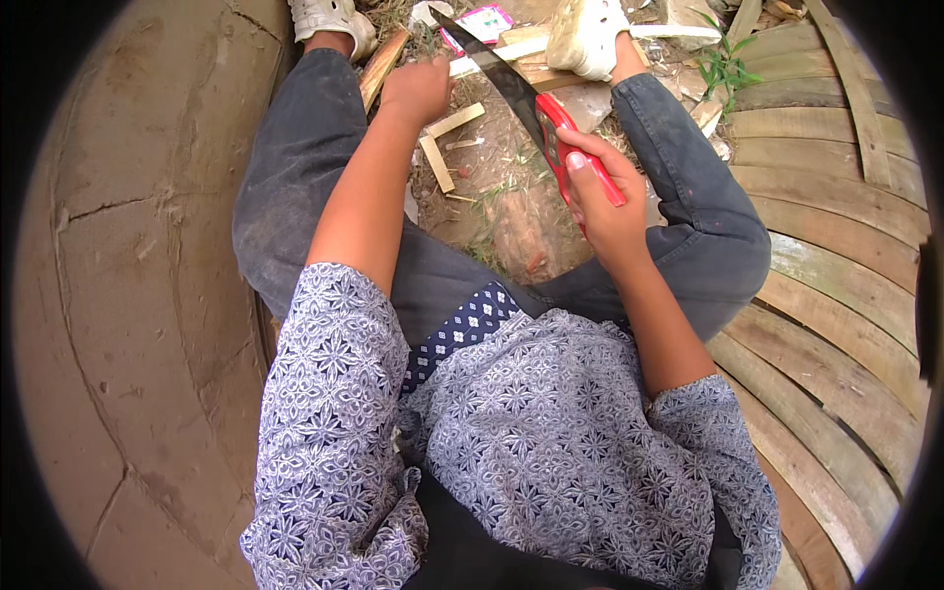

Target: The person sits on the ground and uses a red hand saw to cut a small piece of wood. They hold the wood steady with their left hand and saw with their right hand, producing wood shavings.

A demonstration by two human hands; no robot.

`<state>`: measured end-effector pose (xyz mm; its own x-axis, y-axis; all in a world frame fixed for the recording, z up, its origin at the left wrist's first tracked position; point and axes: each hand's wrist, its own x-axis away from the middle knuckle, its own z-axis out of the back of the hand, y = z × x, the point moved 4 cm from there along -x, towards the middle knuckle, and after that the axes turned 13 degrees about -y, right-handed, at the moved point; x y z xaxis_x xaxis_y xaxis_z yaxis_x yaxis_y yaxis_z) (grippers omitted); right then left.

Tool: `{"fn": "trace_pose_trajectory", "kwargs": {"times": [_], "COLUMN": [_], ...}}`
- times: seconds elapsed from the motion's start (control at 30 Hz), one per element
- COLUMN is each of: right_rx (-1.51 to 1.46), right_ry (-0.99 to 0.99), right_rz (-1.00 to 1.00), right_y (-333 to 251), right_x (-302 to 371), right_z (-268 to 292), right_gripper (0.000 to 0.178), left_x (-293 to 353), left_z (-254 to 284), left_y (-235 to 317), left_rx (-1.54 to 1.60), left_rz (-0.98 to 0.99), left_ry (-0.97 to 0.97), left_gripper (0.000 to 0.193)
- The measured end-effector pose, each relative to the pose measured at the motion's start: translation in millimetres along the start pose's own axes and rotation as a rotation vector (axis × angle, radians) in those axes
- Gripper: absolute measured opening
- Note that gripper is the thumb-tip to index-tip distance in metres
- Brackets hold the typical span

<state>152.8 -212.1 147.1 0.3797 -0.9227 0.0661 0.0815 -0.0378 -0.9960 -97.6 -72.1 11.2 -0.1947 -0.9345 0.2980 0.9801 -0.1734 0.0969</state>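
Observation:
My right hand [605,202] is wrapped round the red handle of a hand saw [506,84]. Its dark, curved blade points up and to the left, away from me. The blade passes across a pale wooden strip [674,32]; whether it touches the wood I cannot tell. At the strip's left end, my left hand [418,90] is closed on it, with the fingertips hidden. A white clog [587,39] on my right foot lies over the strip. Two short wood offcuts [438,162] meet in an angle on the ground below my left hand.
On the right are curved-looking wooden slats [816,187], with a loose slat across them. A cracked earthen-coloured surface [147,275] fills the left side. A green plant [728,69], a pink-edged packet [479,25] and scattered wood scraps lie about my feet.

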Motion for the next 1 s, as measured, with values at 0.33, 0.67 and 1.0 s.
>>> {"fn": "trace_pose_trajectory", "kwargs": {"times": [0.33, 0.67, 1.0], "right_rx": [-0.028, 0.021, 0.018], "right_ry": [-0.014, -0.072, -0.092], "right_rz": [-0.023, 0.092, -0.039], "right_y": [14.0, -12.2, -27.7], "right_x": [4.7, -13.3, -22.7], "right_z": [1.8, -5.8, -3.8], "right_gripper": [0.023, 0.023, 0.021], "left_x": [7.3, -10.2, -8.0], "left_z": [9.8, 1.6, 7.5], "left_y": [24.4, -10.3, -6.2], "left_rx": [0.010, 0.017, 0.017], "left_rz": [0.120, 0.003, -0.014], "left_ry": [0.062, 0.007, 0.056], "left_gripper": [0.042, 0.033, 0.023]}}
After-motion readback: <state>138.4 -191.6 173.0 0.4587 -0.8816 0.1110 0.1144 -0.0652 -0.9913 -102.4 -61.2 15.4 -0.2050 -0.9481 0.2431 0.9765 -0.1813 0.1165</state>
